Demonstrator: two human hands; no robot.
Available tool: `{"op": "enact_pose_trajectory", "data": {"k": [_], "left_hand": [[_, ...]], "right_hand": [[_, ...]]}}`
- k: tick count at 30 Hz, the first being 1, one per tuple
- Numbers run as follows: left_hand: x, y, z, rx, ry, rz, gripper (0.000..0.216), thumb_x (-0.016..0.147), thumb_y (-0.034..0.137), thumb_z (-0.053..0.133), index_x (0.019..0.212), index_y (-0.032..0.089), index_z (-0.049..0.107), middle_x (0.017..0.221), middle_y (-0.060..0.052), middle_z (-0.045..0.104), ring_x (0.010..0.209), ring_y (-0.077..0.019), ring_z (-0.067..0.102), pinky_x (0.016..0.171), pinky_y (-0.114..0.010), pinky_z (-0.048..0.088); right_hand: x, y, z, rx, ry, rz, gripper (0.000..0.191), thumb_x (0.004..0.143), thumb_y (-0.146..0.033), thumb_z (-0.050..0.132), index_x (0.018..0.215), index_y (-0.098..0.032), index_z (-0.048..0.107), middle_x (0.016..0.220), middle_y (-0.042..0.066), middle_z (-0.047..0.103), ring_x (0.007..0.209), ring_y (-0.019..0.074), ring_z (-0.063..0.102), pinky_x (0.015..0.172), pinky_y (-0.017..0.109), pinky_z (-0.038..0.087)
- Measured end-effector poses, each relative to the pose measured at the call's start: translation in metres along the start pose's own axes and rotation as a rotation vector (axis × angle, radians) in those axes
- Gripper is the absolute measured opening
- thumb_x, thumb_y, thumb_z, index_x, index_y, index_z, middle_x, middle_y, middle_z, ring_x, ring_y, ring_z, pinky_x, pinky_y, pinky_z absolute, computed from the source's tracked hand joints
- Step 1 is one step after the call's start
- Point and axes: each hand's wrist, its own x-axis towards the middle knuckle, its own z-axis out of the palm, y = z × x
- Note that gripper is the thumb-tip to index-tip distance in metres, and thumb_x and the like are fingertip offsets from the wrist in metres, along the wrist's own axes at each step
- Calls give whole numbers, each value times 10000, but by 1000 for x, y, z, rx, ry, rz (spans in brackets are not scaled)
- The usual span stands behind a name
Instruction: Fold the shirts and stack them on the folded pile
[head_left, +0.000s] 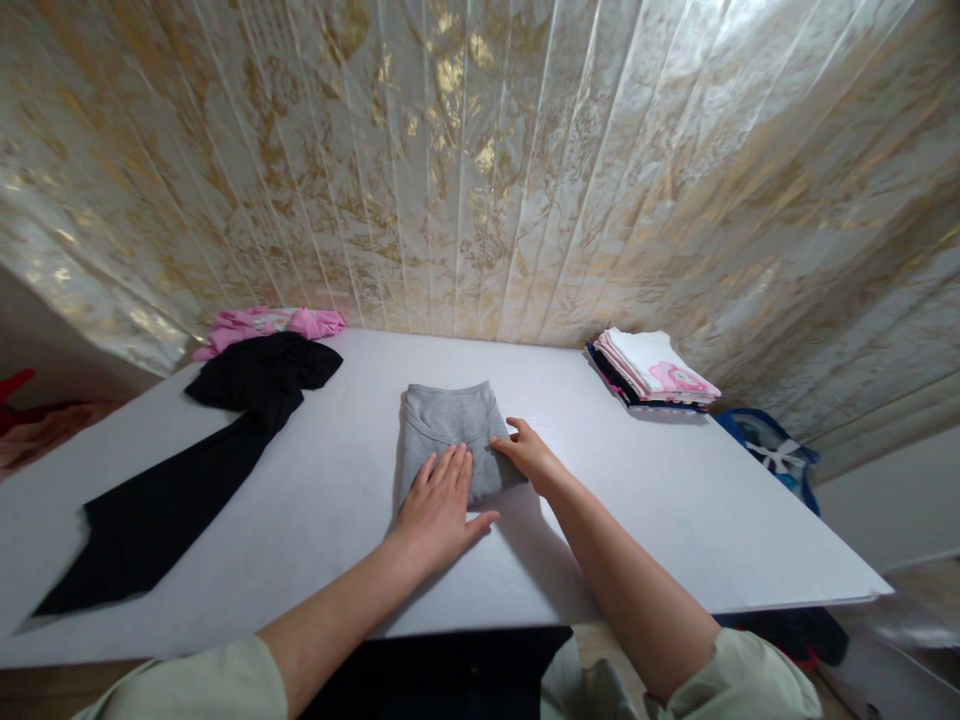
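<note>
A grey folded shirt (450, 410) lies at the middle of the table, with a curved seam across its upper part. My left hand (439, 505) rests flat on its lower part, fingers together and stretched out, thumb out to the right. At the shirt's right edge is my right hand (529, 455), its thumb on top of the cloth and the other fingers at the side, partly hidden, gripping the edge. The lower right corner sticks out beneath that hand.
On the white table (337, 530), a crumpled black garment (210, 480) spreads along the left, before a pink garment (315, 322). A stack of folded clothes (652, 370) stands at the back right. Beyond the right edge is a blue bag (772, 450). A gold-patterned curtain (465, 170) hangs behind.
</note>
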Motion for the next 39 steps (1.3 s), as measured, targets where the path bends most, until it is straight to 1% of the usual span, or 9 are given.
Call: {"op": "enact_pose_trajectory", "data": {"k": [7,15,19,24,26,28,33,36,39], "left_hand": [[-7,-7,-13,-42,-15,-4,779,891,633,376,1439,80,390,1527,-185,341,1431,-306,278,1169,-470,184],[-18,-14,2,-42,60,50,758,854,623,476,1398,96,440,1469,-210,429,1410,-342,310,1161,-516,211],[-20,-18,4,-82,44,54,713,825,578,555,1338,86,500,1405,-231,495,1367,-380,371,1144,-538,252],[-41,-30,-23,-349,14,66,540,837,425,582,1321,192,525,1394,-128,533,1323,-319,437,1103,-485,353],[-48,-39,-36,-507,43,-18,375,888,352,492,1227,225,592,1320,-96,588,1253,-269,507,1082,-445,384],[-49,-48,-46,-663,115,-209,302,900,307,437,1103,207,637,1209,-100,637,1165,-248,565,1054,-432,411],[-31,-64,-56,-1239,145,-683,252,856,280,539,1074,169,598,1164,-106,656,1121,-229,597,931,-369,503],[-18,-60,-62,-1556,91,-765,174,872,262,545,1018,175,583,1114,-99,668,1016,-194,638,727,-276,542],[-7,-53,-65,-1686,93,-828,83,892,233,513,898,169,565,970,-81,674,818,-151,652,626,-241,523]], "right_hand": [[8,-13,7,-93,-1,-157,617,747,-162,575,1347,-181,431,989,47,630,825,164,614,723,274,494],[-9,-57,42,-577,-36,-501,629,791,-120,529,1401,-170,386,1263,135,553,1134,227,555,934,340,438],[-34,-72,71,-796,-143,-525,533,837,-133,484,1362,-201,422,1230,129,576,1040,236,607,867,345,459],[-45,-72,83,-868,-170,-513,446,854,-155,479,1299,-179,470,1185,131,611,1012,234,616,837,332,457],[-46,-68,82,-849,-174,-514,448,855,-168,493,1302,-164,468,1186,134,613,1047,233,606,847,324,451],[-48,-65,81,-838,-176,-506,440,858,-194,511,1296,-167,477,1189,130,614,1062,235,603,851,323,446],[-57,-59,82,-792,-174,-488,414,900,-346,526,1285,-198,491,1212,120,615,1068,252,605,841,342,445],[-59,-56,80,-752,-155,-493,397,929,-347,486,1292,-188,495,1216,119,620,1068,243,608,846,333,437],[-56,-53,73,-752,-128,-473,361,930,-350,483,1254,-201,539,1208,103,620,1035,230,618,823,307,431]]}}
